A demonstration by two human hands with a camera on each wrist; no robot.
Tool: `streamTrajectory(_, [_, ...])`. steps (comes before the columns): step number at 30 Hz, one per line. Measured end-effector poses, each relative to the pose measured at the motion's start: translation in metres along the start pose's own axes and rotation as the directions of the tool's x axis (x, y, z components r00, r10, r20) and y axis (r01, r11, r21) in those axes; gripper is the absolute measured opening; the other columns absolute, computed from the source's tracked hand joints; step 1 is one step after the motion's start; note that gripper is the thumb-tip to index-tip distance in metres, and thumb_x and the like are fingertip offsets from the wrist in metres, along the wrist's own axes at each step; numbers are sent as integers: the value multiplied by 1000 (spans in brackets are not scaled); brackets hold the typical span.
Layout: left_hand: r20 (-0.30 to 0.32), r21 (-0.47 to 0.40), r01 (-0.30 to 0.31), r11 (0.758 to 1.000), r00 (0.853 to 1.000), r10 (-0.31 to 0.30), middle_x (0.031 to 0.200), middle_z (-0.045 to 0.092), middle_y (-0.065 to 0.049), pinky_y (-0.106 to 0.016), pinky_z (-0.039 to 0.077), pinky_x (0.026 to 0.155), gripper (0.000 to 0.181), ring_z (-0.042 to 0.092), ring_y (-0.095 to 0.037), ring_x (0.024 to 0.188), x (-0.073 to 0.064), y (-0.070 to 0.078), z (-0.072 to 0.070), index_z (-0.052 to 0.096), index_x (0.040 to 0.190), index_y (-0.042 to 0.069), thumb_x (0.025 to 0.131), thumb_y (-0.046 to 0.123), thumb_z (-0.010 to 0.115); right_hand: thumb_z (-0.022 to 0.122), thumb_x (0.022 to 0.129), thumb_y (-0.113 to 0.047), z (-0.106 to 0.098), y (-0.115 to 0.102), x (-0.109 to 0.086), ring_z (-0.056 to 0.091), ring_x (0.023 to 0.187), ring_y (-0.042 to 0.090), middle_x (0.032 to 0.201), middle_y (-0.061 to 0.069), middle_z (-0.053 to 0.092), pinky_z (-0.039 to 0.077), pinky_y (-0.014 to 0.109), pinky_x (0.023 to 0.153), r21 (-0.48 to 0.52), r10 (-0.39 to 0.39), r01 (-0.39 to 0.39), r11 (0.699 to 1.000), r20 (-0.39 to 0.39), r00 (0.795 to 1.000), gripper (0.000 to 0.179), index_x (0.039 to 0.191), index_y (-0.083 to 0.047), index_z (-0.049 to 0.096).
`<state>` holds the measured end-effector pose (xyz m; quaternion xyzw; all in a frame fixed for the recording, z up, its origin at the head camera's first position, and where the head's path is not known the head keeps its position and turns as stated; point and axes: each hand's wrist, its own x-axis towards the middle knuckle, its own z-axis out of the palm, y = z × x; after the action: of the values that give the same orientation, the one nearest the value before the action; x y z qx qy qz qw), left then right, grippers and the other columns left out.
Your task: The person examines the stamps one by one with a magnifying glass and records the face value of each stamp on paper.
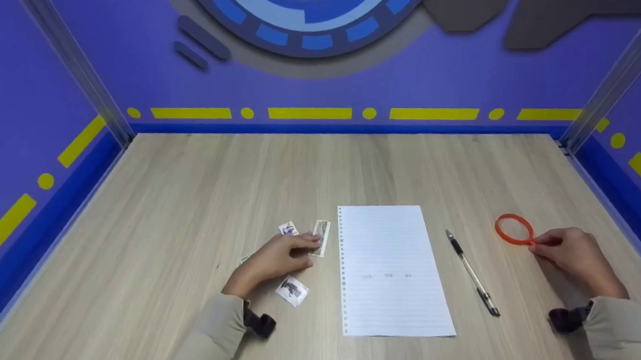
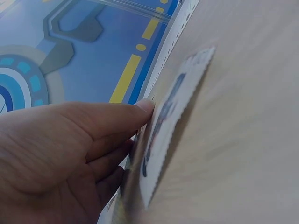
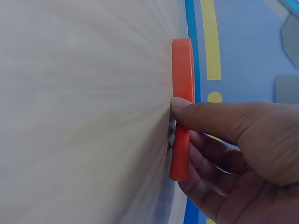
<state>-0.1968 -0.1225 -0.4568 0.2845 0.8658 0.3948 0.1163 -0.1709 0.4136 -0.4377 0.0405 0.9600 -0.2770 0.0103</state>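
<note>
My left hand [image 1: 274, 258] reaches over some small postage stamps, its fingertips resting on a tall stamp [image 1: 324, 231] beside the paper. Another stamp [image 1: 287, 228] lies just beyond the fingers, and one with a dark picture [image 1: 292, 290] lies on the near side of the thumb. A sliver of a further stamp [image 1: 245, 258] shows from behind the hand. In the left wrist view a stamp with a scalloped edge [image 2: 170, 116] lies near the thumb. On the right, my right hand [image 1: 574, 257] pinches the handle of an orange magnifying glass [image 3: 182, 70] between thumb and fingers, low over the table.
A sheet of lined, hole-punched paper [image 1: 390, 307] with faint writing lies between the hands. To its right is a clear-barrelled black pen [image 1: 471, 274], uncapped tip pointing away. Blue panels [image 1: 314, 96] with yellow marks enclose the wooden table [image 1: 215, 179] at the back and sides.
</note>
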Motion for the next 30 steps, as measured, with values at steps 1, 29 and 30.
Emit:
streamTrajectory(1, [0,-2,1,1000,1000,-1,138,57,-9,-42,34,114,38,45,-27,136,0,0,0,62,126,0,88,7,64,74,82,-12,0,0,0,49,64,14,79,11,68,44,20,48,-2,-2,2,1000,-4,1000,26,96,9,69])
streamTrajectory(29, [-12,12,-2,1000,1000,2,137,57,-8,-43,35,113,36,47,-27,134,0,-1,0,63,124,1,89,7,65,74,84,-23,5,-28,9,54,75,16,97,22,68,46,16,57,2,-54,54,999,14,998,38,106,7,68])
streamTrajectory(30, [-13,12,3,1000,1000,-3,137,57,-8,-43,35,113,36,47,-27,134,1,-1,0,63,124,1,89,7,65,75,83,-24,5,-30,10,54,76,16,97,22,68,45,16,57,2,-61,61,998,12,998,39,106,7,68])
